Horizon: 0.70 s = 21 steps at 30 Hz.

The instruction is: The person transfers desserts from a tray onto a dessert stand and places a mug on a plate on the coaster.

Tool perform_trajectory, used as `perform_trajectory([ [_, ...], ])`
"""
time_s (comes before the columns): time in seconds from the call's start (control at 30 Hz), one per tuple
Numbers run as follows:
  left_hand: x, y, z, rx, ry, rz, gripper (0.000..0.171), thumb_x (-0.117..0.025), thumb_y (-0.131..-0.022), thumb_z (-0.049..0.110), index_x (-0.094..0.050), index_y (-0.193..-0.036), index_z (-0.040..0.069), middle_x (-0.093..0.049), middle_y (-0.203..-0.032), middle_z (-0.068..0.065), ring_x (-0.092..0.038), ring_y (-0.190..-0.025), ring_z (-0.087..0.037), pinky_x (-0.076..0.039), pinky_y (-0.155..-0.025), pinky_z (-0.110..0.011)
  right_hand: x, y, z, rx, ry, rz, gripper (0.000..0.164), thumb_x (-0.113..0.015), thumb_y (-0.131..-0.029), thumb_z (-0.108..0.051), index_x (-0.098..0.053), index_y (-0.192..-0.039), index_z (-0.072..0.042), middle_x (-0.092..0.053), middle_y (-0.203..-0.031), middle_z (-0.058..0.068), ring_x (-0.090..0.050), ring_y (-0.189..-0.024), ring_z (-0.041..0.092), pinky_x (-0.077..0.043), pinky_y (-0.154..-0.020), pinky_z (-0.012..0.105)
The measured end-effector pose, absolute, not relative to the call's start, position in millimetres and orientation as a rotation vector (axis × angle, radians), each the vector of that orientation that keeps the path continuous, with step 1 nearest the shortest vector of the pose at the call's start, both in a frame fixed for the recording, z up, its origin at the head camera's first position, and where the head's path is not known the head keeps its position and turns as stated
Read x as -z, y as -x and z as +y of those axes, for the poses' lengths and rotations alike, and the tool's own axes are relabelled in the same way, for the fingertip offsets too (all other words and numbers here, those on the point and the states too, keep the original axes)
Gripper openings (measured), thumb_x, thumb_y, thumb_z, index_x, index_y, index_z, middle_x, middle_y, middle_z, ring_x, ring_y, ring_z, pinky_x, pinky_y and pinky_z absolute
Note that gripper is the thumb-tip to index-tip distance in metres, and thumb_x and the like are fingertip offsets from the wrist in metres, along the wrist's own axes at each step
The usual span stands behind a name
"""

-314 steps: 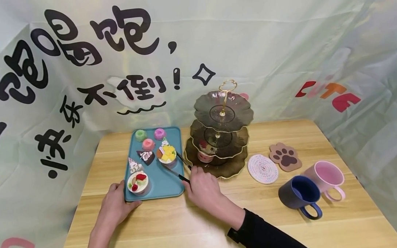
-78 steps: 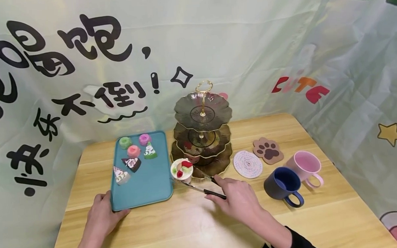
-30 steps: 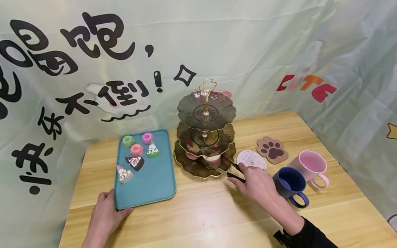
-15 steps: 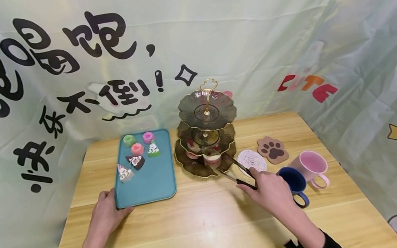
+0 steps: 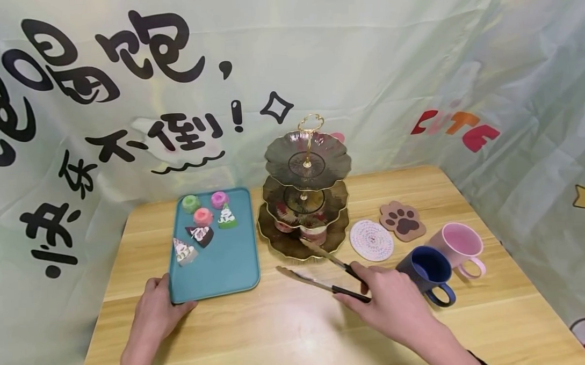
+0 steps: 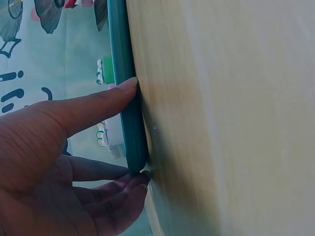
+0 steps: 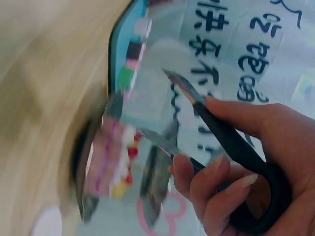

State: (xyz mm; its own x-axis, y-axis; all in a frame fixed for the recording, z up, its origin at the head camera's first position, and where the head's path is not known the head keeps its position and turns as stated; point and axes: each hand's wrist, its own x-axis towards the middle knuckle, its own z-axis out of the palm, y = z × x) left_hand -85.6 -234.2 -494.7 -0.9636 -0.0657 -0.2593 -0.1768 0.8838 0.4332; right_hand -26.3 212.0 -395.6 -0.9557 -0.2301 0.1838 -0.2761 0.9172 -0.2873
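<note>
My right hand [image 5: 395, 302] holds black-handled tongs [image 5: 310, 283], their arms spread with nothing between them. One tong tip appears just in front of a pink dessert cup [image 5: 313, 236] on the bottom tier of the dark, gold-rimmed stand [image 5: 295, 252]. Another dessert cup [image 5: 284, 226] sits to its left, partly covered by the middle tier. Red and yellow toppings show on the cups [image 7: 106, 157] in the right wrist view. My left hand [image 5: 155, 311] grips the near left corner of the blue tray [image 5: 223, 273], thumb [image 6: 101, 107] along one edge and fingers round the corner.
On the tray lie a green donut [image 5: 190, 204], a purple donut [image 5: 220, 199], a pink donut [image 5: 203, 217] and several cake slices [image 5: 202, 235]. A round coaster [image 5: 371, 240], a paw coaster [image 5: 403, 221], a blue mug [image 5: 423, 269] and a pink mug [image 5: 456, 246] stand right.
Both fruit-topped cups have left the tray. The red-fruit cup was carried right in the tongs onto the bottom tier and released. The tongs have since spread and drawn back towards me.
</note>
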Motion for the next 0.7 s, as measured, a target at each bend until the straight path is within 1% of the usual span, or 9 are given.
perform_trajectory([
  [0.07,494,86,-234,-0.681,0.182,2.814,0.107,-0.092,-0.085,0.03,-0.029,-0.153,-0.023,-0.039,-0.139,-0.046,-0.05,-0.123,-0.061,-0.045,-0.105,-0.071,399,29,198,-0.474,-0.421,-2.903,0.04,-0.088,-0.084,-0.051,-0.065,-0.095,-0.02,-0.052,-0.066,-0.016,-0.042,-0.05,0.003,-0.034,-0.044,0.024],
  [0.13,494,86,-234,-0.676,0.182,2.814,0.107,-0.091,-0.085,0.03,-0.029,-0.153,-0.023,-0.039,-0.14,-0.046,-0.05,-0.123,-0.061,-0.045,-0.105,-0.071,405,34,182,-0.471,-0.445,-2.866,0.044,-0.088,-0.084,-0.049,-0.07,-0.105,-0.016,-0.058,-0.069,-0.011,-0.047,-0.051,0.007,-0.038,-0.044,0.025],
  [0.2,493,87,-235,-0.677,0.182,2.81,0.107,-0.092,-0.085,0.031,-0.029,-0.153,-0.023,-0.038,-0.14,-0.047,-0.05,-0.123,-0.062,-0.045,-0.104,-0.071,412,41,167,-0.461,-0.455,-2.844,0.052,-0.088,-0.085,-0.048,-0.072,-0.115,-0.009,-0.063,-0.074,-0.004,-0.053,-0.053,0.012,-0.043,-0.046,0.029],
  [0.3,493,87,-235,-0.682,0.182,2.8,0.107,-0.091,-0.085,0.031,-0.029,-0.153,-0.023,-0.038,-0.14,-0.046,-0.05,-0.123,-0.062,-0.045,-0.104,-0.071,425,53,144,-0.443,-0.458,-2.833,0.062,-0.086,-0.087,-0.046,-0.07,-0.126,0.0,-0.069,-0.084,0.007,-0.061,-0.059,0.023,-0.05,-0.048,0.038],
  [0.4,492,88,-235,-0.686,0.185,2.791,0.106,-0.091,-0.086,0.031,-0.028,-0.153,-0.023,-0.038,-0.14,-0.046,-0.05,-0.123,-0.061,-0.045,-0.105,-0.071,436,66,123,-0.421,-0.48,-2.837,0.064,-0.083,-0.09,-0.043,-0.067,-0.127,0.006,-0.07,-0.09,0.014,-0.063,-0.061,0.029,-0.053,-0.049,0.041],
  [0.47,492,88,-235,-0.691,0.191,2.79,0.106,-0.091,-0.086,0.031,-0.028,-0.154,-0.022,-0.038,-0.14,-0.045,-0.05,-0.123,-0.061,-0.045,-0.105,-0.071,442,74,108,-0.403,-0.491,-2.84,0.064,-0.082,-0.092,-0.041,-0.066,-0.127,0.01,-0.07,-0.091,0.017,-0.063,-0.061,0.031,-0.053,-0.048,0.042],
  [0.7,493,87,-234,-0.701,0.205,2.791,0.106,-0.091,-0.086,0.029,-0.028,-0.154,-0.022,-0.038,-0.14,-0.046,-0.049,-0.124,-0.062,-0.044,-0.106,-0.072,453,102,64,-0.244,-0.453,-2.896,0.058,-0.076,-0.096,-0.043,-0.066,-0.122,0.008,-0.067,-0.086,0.015,-0.067,-0.063,0.032,-0.056,-0.05,0.041],
])
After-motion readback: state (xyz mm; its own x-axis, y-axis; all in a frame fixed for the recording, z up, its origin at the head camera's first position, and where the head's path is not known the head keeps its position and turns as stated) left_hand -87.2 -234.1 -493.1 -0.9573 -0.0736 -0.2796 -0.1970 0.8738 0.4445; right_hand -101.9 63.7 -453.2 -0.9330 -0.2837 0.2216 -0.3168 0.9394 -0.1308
